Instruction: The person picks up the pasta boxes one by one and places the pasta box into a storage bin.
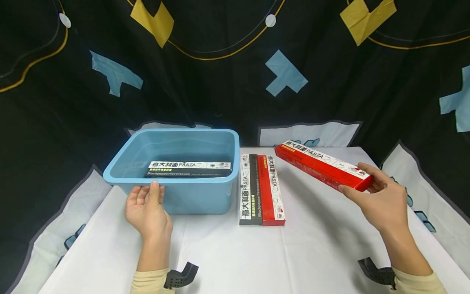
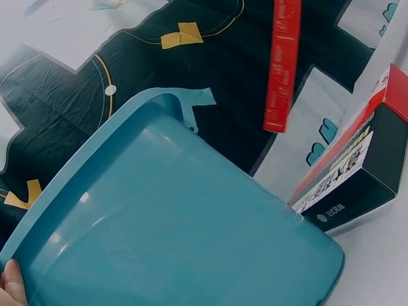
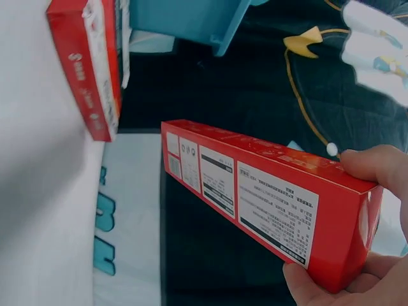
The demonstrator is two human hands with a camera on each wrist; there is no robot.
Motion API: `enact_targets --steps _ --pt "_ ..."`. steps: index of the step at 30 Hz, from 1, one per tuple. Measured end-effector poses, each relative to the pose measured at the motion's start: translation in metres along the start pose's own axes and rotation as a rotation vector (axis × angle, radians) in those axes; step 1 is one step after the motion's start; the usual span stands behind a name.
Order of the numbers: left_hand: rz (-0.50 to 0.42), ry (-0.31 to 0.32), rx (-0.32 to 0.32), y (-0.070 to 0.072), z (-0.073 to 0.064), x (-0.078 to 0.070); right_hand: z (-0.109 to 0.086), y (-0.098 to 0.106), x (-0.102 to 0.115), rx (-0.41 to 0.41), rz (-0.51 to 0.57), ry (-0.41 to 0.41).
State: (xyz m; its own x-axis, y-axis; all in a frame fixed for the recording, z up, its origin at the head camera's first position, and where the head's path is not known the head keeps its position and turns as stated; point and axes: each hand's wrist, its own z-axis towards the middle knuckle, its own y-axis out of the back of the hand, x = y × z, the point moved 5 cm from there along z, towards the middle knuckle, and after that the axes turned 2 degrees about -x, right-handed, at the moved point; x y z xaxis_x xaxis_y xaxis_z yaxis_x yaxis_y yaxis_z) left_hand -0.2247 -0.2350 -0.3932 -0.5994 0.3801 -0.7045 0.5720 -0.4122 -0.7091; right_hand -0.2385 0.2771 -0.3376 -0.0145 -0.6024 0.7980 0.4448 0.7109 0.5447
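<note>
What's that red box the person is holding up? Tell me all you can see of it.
The red box is a long, slim carton that looks like cardboard, printed "PASTA" with Chinese characters on a white strip; its underside carries white label panels of small print. It is closed and held in the air over the white tablecloth, slanting away to the left. Only the right hand touches it, gripping its near end.

**Body: sleeves and wrist mounts**

2 bare hands are seen, left hand (image 1: 147,206) and right hand (image 1: 380,200). Pale cream long sleeves (image 1: 148,281) are worn to the wrists. A black plastic bracket (image 1: 180,277) is strapped at each wrist; no rings noted.
</note>
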Motion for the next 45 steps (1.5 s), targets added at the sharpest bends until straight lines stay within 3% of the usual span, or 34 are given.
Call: enact_targets --steps 9,20,24,31,36,45 --pt "0.018 -0.008 0.011 0.001 -0.002 0.000 -0.009 0.002 0.029 -0.104 0.116 0.066" --pt "0.023 -0.019 0.030 0.000 -0.001 0.001 -0.009 -0.015 0.061 -0.085 0.335 0.180" --pt "0.017 -0.026 0.029 0.000 -0.001 0.000 -0.002 -0.029 0.073 -0.010 0.419 0.228" --pt "0.001 -0.011 0.023 0.001 -0.001 -0.001 0.008 -0.066 0.090 0.225 0.587 0.250" --pt "-0.005 -0.002 0.013 0.001 -0.001 -0.001 0.011 -0.094 0.103 0.344 0.581 0.267" --pt "0.011 0.001 0.015 0.000 -0.001 0.000 0.014 -0.139 0.129 0.477 0.517 0.274"
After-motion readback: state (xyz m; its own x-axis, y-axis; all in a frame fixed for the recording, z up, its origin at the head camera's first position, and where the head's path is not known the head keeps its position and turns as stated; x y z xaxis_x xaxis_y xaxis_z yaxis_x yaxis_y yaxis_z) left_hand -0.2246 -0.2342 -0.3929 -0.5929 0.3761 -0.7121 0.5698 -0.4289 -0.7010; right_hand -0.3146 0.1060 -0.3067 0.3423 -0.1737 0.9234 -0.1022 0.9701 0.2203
